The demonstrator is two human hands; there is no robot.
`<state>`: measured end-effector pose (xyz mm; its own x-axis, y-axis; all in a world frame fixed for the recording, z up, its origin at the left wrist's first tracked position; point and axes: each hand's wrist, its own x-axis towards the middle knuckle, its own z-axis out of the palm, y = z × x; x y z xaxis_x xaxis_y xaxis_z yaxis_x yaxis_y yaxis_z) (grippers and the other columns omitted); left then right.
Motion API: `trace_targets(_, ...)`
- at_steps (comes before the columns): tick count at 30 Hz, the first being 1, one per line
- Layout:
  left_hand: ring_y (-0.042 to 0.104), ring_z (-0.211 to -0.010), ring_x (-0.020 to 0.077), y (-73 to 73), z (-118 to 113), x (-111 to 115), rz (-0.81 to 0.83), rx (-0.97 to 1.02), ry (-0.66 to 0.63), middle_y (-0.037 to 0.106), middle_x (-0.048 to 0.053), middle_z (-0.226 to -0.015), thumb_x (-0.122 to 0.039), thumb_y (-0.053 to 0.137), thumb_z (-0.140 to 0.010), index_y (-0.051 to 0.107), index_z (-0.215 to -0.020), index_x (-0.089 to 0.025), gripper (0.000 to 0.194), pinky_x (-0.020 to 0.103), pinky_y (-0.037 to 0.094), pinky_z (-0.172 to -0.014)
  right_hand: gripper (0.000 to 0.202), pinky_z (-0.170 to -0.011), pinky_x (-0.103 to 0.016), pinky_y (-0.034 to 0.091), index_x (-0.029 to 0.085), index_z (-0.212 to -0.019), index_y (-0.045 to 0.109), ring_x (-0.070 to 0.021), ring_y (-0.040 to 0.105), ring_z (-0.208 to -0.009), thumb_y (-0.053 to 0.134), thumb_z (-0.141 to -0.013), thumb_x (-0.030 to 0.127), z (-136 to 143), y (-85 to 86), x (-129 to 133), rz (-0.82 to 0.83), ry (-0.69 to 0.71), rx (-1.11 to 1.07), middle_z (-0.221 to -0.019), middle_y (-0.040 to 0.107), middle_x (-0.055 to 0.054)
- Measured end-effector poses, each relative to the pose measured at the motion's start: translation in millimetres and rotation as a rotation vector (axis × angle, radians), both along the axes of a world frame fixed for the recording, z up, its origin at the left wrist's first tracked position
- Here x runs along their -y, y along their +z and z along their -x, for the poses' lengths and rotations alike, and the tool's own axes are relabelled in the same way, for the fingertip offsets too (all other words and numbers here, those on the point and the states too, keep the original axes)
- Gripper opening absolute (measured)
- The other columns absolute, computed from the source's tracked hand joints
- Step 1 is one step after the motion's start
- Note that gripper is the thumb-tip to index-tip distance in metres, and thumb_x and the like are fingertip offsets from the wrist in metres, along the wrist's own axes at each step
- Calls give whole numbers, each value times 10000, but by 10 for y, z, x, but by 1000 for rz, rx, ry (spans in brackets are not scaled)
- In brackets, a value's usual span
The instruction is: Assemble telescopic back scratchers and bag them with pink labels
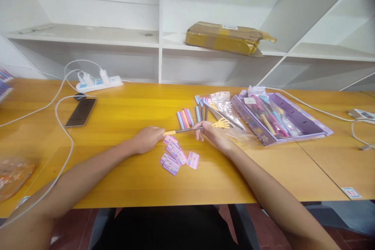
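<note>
Back scratcher (196, 127), telescopic, lay stretched between both hands above the small purple cards (175, 155). Left hand (148, 139) pinched the yellow handle end; right hand (212, 134) pinched the thin rod near the claw. Looked light, rod slim and bendable; safest grip at handle. Purple box (293, 123) right of cards.

— What is the person wearing on the arms?
— Nothing is covering them: both forearms are showing bare up to the elbows, and the left hand (148, 139) and right hand (215, 137) are going without gloves, rings or a watch.
</note>
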<state>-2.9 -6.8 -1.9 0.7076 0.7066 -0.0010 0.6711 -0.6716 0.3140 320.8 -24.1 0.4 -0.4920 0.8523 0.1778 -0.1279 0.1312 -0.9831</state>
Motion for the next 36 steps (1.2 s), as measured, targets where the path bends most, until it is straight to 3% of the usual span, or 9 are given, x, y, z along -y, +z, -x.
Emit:
trace_targets(4, 571, -783, 232, -28, 6, -2, -42, -14, -16, 624, 59, -858, -369, 341, -1101, 540, -890, -216, 328, 334, 358, -695, 451, -666, -306, 476, 166, -1169, 705, -160, 587, -671, 471, -1078, 541, 156, -40, 57, -10, 109, 37, -859, 728, -63)
trace_targets(9, 579, -789, 238, -19, 6, 3, -50, -22, -33, 630, 62, -853, -359, 348, -1099, 543, -893, -216, 318, 342, 369, -707, 485, -654, -308, 495, 167, -1208, 686, -161, 600, -674, 463, -1074, 576, 285, 4, 127, -15, 132, 78, -860, 712, -57)
trace_targets(13, 574, -774, 230, 8, -6, 5, -19, 32, -11, 625, 50, -848, -398, 314, -1109, 521, -892, -222, 347, 338, 369, -699, 484, -638, -294, 455, 194, -1245, 669, -142, 543, -629, 517, -1042, 607, 237, 51, 82, -24, -33, 77, -807, 660, -22)
trace_targets(18, 568, -754, 219, 26, -7, 10, 40, 89, 35, 619, 40, -854, -434, 280, -1114, 500, -890, -226, 377, 332, 370, -684, 465, -545, -279, 332, 217, -1152, 688, -125, 347, -518, 448, -1061, 605, 106, 25, -38, -19, -327, -105, -595, 415, 53)
trace_targets(22, 581, -788, 231, -3, -2, 7, 1, 38, 43, 625, 53, -874, -439, 279, -1114, 511, -907, -221, 379, 338, 388, -705, 425, -534, -284, 337, 238, -1127, 683, -142, 415, -558, 508, -1038, 615, -4, 27, -46, -110, -456, 53, -662, 451, 33)
trace_targets(29, 596, -814, 240, 7, -18, 14, -26, -13, 42, 634, 66, -886, -415, 288, -1113, 549, -925, -211, 381, 343, 406, -731, 418, -529, -296, 343, 267, -1034, 612, -170, 442, -581, 452, -1048, 653, -46, 66, 36, -122, -444, 233, -698, 474, 15)
trace_targets(33, 579, -782, 230, 46, -31, 16, -3, -4, 40, 630, 57, -867, -398, 311, -1109, 549, -904, -213, 364, 335, 390, -715, 434, -530, -295, 324, 253, -1093, 615, -171, 435, -563, 424, -1061, 640, -47, 58, 37, -176, -429, 339, -648, 433, 32)
trace_targets(36, 576, -780, 229, 30, -30, 5, -9, -2, 35, 630, 54, -865, -404, 316, -1108, 556, -909, -215, 365, 331, 382, -710, 455, -594, -309, 375, 240, -1141, 615, -183, 482, -605, 376, -1080, 623, -36, 32, 38, -239, -395, 484, -670, 491, 22)
